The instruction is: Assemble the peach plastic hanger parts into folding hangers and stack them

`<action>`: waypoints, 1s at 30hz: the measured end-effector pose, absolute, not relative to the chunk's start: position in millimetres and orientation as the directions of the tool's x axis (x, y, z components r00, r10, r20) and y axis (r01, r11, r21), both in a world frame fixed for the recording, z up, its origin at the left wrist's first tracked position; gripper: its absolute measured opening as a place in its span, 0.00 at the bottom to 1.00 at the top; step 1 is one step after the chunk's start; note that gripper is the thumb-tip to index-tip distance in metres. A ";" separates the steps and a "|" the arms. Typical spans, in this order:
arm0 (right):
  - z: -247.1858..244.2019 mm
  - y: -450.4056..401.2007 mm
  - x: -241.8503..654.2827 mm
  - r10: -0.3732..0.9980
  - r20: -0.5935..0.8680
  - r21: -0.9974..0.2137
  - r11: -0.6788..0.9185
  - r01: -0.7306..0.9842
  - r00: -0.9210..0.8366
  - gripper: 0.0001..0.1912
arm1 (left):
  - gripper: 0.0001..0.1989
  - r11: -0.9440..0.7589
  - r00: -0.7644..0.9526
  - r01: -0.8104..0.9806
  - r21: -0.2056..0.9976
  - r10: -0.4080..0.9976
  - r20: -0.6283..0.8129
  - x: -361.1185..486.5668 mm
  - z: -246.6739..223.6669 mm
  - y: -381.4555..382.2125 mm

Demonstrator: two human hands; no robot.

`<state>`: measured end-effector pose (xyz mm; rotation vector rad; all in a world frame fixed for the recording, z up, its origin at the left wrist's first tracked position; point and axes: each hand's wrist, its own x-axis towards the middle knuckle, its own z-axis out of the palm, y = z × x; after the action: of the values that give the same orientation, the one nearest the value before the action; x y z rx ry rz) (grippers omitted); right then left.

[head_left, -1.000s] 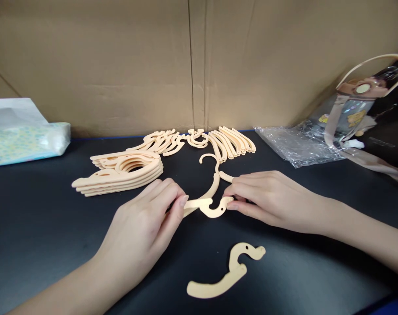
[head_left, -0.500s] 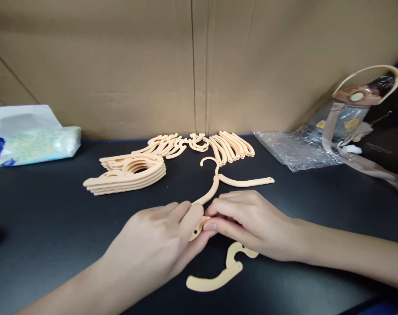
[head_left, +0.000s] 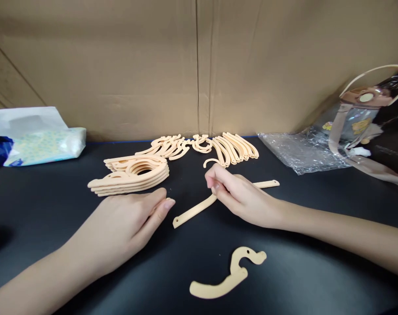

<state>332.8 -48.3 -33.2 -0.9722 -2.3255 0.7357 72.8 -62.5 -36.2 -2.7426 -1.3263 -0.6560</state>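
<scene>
A beige plastic hanger [head_left: 195, 211] lies spread on the dark table, its hook and two arms showing around my right hand. My right hand [head_left: 243, 192] is over the hanger's middle, its fingers curled together; what they hold, if anything, is hidden. My left hand [head_left: 129, 225] is closed in a pinch just in front of a stack of folded hangers [head_left: 129, 181]. Its fingertips hide whatever is between them. Nearer to me lies a hook piece joined to a short curved arm [head_left: 220, 288], apart from both hands.
At the back lie loose curved arms [head_left: 234, 148], hook pieces [head_left: 202, 143] and more beige parts [head_left: 169, 146]. A tissue pack [head_left: 44, 144] is at left. Clear plastic wrap [head_left: 294, 153] and a strapped bottle [head_left: 356, 116] stand at right. Cardboard [head_left: 136, 65] walls the back.
My hands have moved apart: the left toward the stack, the right up and over the hanger's middle. The left arm's holed end is now uncovered. The view has shifted slightly.
</scene>
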 end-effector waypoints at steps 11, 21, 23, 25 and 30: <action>-51.2 -47.5 331.1 0.645 0.465 -0.442 0.762 0.473 -0.606 0.08 | 0.22 -0.657 0.656 0.745 -0.116 0.690 0.307 78.8 -40.7 -78.5; -49.4 -42.9 331.7 0.666 0.333 -0.493 0.727 0.478 -0.668 0.05 | 0.24 -0.643 0.618 0.765 -0.037 0.718 0.321 70.8 -35.8 -71.4; -48.4 -42.6 331.8 0.659 0.341 -0.534 0.723 0.439 -0.670 0.04 | 0.24 -0.638 0.613 0.770 -0.015 0.733 0.295 69.4 -36.3 -71.3; -47.7 -42.6 331.7 0.644 0.358 -0.553 0.730 0.402 -0.676 0.04 | 0.24 -0.625 0.602 0.780 -0.001 0.751 0.271 68.3 -36.4 -70.9; -47.7 -41.7 331.4 0.633 0.359 -0.564 0.733 0.381 -0.686 0.03 | 0.27 -0.596 0.571 0.800 0.072 0.792 0.214 69.1 -34.8 -69.0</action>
<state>331.4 -41.7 -47.7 -0.7666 -2.3901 0.6150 69.1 -69.0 -34.8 -2.7556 -1.3967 -0.3496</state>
